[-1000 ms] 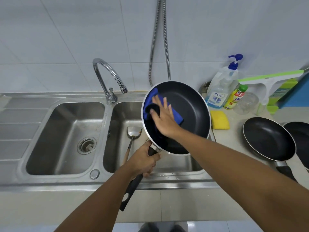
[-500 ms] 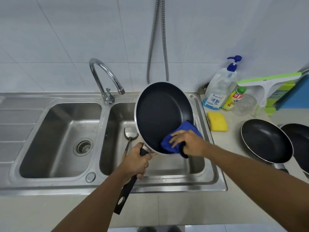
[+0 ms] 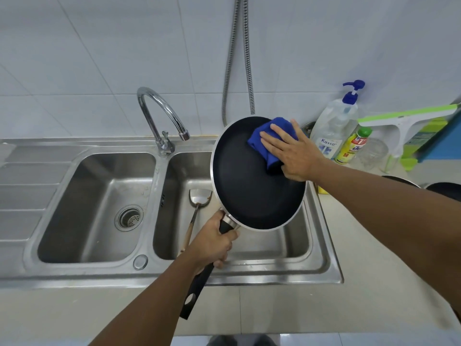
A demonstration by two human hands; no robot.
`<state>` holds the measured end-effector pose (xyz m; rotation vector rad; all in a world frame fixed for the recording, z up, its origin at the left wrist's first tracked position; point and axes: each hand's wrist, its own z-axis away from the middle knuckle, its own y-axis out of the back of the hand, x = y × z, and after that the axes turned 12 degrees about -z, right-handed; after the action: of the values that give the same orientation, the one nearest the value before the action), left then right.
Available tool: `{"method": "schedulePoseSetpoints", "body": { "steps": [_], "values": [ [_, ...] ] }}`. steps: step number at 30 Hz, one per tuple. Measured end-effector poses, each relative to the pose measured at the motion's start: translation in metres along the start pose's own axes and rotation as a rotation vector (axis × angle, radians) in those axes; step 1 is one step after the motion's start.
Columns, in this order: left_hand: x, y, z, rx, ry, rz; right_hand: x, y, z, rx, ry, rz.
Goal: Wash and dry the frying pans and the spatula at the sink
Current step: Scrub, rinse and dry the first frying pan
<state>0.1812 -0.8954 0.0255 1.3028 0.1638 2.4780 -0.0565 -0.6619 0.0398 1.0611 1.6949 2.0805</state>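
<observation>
Swept up to the frying pan's (image 3: 252, 181) two o'clock, right hand (image 3: 291, 152) presses flat on the blue cloth (image 3: 268, 136); left hand (image 3: 212, 242) clenches the handle; spatula (image 3: 197, 208) in the sink (image 3: 159, 268) looks unwashed.

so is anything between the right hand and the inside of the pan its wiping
Only the blue cloth. The right hand lies flat on it, pressing it to the upper right of the frying pan, which the left hand holds by the handle over the right basin. Nothing else visible intervenes.

Left hand (image 3: 213, 242) grips tilted frying pan (image 3: 252, 193) handle over sink (image 3: 321, 248); right hand (image 3: 294, 152) presses blue cloth (image 3: 268, 143) inside.
</observation>
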Motion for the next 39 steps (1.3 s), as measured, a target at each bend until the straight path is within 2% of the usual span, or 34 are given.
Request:
{"method": "schedulePoseSetpoints", "body": {
  "steps": [2,5,8,11,13,16,19,22,25,27,29,31,34,36,39],
  "values": [
    [-0.001,0.001,0.004,0.018,-0.004,0.047,-0.004,-0.008,0.011,0.009,-0.010,-0.026],
    [0.003,-0.004,0.004,0.051,-0.006,0.162,-0.034,-0.033,0.039,0.078,-0.020,-0.265],
    [0.008,-0.004,-0.003,0.069,0.027,0.196,-0.094,-0.043,0.063,0.116,-0.146,-0.794],
    [0.010,-0.002,-0.008,0.068,0.022,0.146,-0.145,-0.015,0.065,0.144,-0.276,-1.340],
    [0.011,0.000,-0.012,0.092,0.014,0.090,-0.166,0.007,0.059,0.207,-0.320,-1.570],
    [0.016,0.007,-0.015,0.112,0.000,0.042,-0.179,0.028,0.049,0.221,-0.353,-1.771],
    [0.020,0.013,-0.017,0.089,0.014,0.065,-0.170,0.021,0.052,0.164,-0.268,-1.707],
    [0.018,0.020,-0.015,0.075,0.040,0.106,-0.132,-0.018,0.061,0.032,-0.188,-1.384],
    [0.016,0.023,-0.008,0.011,0.045,0.072,-0.083,-0.034,0.060,-0.140,-0.312,-1.123],
    [0.016,0.018,-0.005,-0.018,0.046,0.059,-0.061,-0.024,0.048,-0.044,-0.429,-1.092],
    [0.017,0.010,-0.005,-0.032,0.035,0.065,-0.050,-0.004,0.027,0.215,-0.609,-1.168],
    [0.020,0.004,-0.006,-0.036,0.023,0.077,-0.044,0.024,0.001,0.449,-0.867,-1.300],
    [0.025,-0.004,-0.009,-0.031,0.014,0.060,-0.050,0.064,-0.036,0.613,-1.155,-1.536],
    [0.031,-0.008,-0.012,-0.016,0.015,0.049,-0.068,0.087,-0.051,0.613,-1.132,-1.737],
    [0.035,-0.007,-0.016,-0.007,0.015,0.073,-0.107,0.091,-0.045,0.375,-0.750,-1.964]
  ]
}}
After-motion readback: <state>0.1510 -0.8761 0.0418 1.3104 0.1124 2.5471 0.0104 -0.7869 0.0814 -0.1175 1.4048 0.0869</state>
